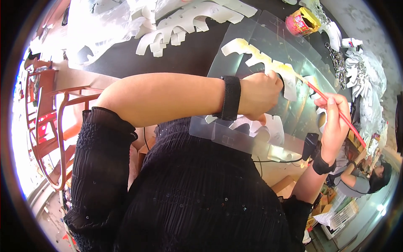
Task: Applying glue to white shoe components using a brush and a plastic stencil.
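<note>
Probably the likeliest slip is a smear: the scalloped white strip [273,63], with a wet-looking yellow coat, lies on the clear plastic sheet [226,65] at twelve o'clock from the left hand [261,93], whose knuckles sit right against its near edge. Those fingers are curled; I cannot tell whether they pinch the strip or merely press it, since their tips are hidden. If they bear down lightly, a firm stroke could drag or buckle the paper-like strip, and coated skin might stick to it.

Between three and four o'clock, the right hand [333,113] grasps the red-handled brush [317,90], its tip at the strip's right portion. An overloaded brush could spill past the scallops onto the sheet, gluing down the strip or soiling the loose white pieces [275,129] at six o'clock.

At one o'clock stands the yellow-and-red tub [299,25], uncapped; a careless reach could knock it over. The stacked scalloped strips [180,31] on the dark counter [184,59], towards ten o'clock, seem safely away from drips.
</note>
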A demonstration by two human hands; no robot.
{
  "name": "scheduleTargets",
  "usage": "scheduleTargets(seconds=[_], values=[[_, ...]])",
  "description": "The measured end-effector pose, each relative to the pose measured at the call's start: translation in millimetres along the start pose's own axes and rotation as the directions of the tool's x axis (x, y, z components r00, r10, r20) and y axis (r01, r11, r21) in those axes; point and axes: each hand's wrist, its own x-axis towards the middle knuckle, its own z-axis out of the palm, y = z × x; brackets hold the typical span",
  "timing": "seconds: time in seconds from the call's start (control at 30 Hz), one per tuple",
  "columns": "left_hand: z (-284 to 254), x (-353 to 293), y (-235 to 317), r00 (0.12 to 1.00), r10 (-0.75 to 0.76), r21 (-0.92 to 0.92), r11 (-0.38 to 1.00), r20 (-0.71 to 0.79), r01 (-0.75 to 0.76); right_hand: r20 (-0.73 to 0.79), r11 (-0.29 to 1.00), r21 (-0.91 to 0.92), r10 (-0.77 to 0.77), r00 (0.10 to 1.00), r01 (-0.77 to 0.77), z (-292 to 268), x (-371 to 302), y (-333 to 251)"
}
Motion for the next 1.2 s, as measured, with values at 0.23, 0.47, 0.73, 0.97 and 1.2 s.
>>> scheduleTargets(seconds=[0.23, 0.47, 0.73, 0.97, 1.2], values=[[7, 3, 4, 0.996, -0.018, 0.133, 0.991, -0.093, 0.03, -0.011, 0.999, 0.026, 0.03, 0.999, -0.03, -4, 1, 5], [9, 9, 9, 0.997, -0.02, 0.134, 0.991, -0.069, 0.029, -0.02, 0.999, 0.03, 0.032, 0.999, -0.031, -5, 0, 4], [9, 11, 10, 0.998, -0.048, 0.104, 0.993, -0.039, 0.052, -0.042, 1.0, -0.014, 0.002, 0.999, -0.003, -7, 1, 5], [10, 10, 9, 0.997, -0.053, 0.088, 0.994, -0.051, 0.058, -0.032, 1.0, -0.025, 0.0, 0.999, 0.0, -5, 6, 9], [10, 10, 8, 0.998, -0.052, 0.082, 0.995, -0.043, 0.056, -0.087, 1.0, -0.013, 0.012, 0.996, -0.013, -7, 5, 8]])
